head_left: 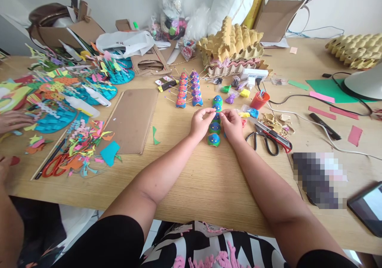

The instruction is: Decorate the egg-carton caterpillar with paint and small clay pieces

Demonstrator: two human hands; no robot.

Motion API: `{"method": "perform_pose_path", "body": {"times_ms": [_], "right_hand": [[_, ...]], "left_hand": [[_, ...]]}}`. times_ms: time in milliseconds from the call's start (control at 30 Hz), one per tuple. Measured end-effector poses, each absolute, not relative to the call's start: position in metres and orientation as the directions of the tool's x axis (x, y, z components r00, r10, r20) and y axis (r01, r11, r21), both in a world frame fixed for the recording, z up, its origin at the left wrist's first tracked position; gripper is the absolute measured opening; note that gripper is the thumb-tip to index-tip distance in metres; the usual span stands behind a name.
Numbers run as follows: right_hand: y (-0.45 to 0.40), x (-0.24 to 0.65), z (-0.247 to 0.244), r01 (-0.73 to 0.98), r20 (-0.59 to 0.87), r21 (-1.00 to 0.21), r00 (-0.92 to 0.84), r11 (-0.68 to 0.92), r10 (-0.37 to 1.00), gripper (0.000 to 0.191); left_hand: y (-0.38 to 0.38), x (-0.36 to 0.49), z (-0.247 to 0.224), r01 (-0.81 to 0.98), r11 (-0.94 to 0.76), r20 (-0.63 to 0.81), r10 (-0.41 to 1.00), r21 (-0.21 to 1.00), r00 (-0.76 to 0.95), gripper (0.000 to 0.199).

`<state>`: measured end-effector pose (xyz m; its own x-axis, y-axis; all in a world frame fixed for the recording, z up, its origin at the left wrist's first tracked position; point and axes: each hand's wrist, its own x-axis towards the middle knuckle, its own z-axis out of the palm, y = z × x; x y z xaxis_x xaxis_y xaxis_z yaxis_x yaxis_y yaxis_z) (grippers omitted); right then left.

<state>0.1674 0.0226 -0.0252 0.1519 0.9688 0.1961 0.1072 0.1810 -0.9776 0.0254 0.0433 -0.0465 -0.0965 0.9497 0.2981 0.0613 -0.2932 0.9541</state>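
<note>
A row of blue-and-green painted egg-carton cups, dotted with small spots, runs away from me on the wooden table. My left hand reaches it from the left, thumb and index finger pinched at one of the farther cups. From the other side my right hand is closed the same way, its fingertips touching or just over the middle cups. Whatever is between the fingertips is too small to make out. Left of the row's far end stand two similar finished-looking rows, one red and blue, one purple and blue, with thin sticks poking out.
Right of my hands lie pliers, a red utility knife and a red cup. Egg cartons are stacked behind. Cardboard, paper scraps and orange scissors lie leftward, near another person's hand.
</note>
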Motion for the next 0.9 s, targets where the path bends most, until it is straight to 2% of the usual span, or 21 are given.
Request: {"method": "perform_pose_path", "body": {"times_ms": [267, 567, 900], "right_hand": [[0.0216, 0.1677, -0.0227, 0.123, 0.224, -0.97, 0.145, 0.207, 0.964, 0.033], [0.0219, 0.1693, -0.0252, 0.195, 0.253, -0.954, 0.118, 0.227, 0.96, 0.046], [0.0231, 0.1683, -0.0265, 0.104, 0.186, -0.979, 0.12, 0.174, 0.975, 0.048]], "left_hand": [[0.0445, 0.0247, -0.0499, 0.064, -0.286, 0.292, 0.95, 0.956, -0.112, 0.019], [0.045, 0.0245, -0.0507, 0.053, -0.285, 0.289, 0.95, 0.957, -0.116, 0.021], [0.0423, 0.0256, -0.0444, 0.032, -0.295, 0.297, 0.952, 0.955, -0.073, 0.023]]}}
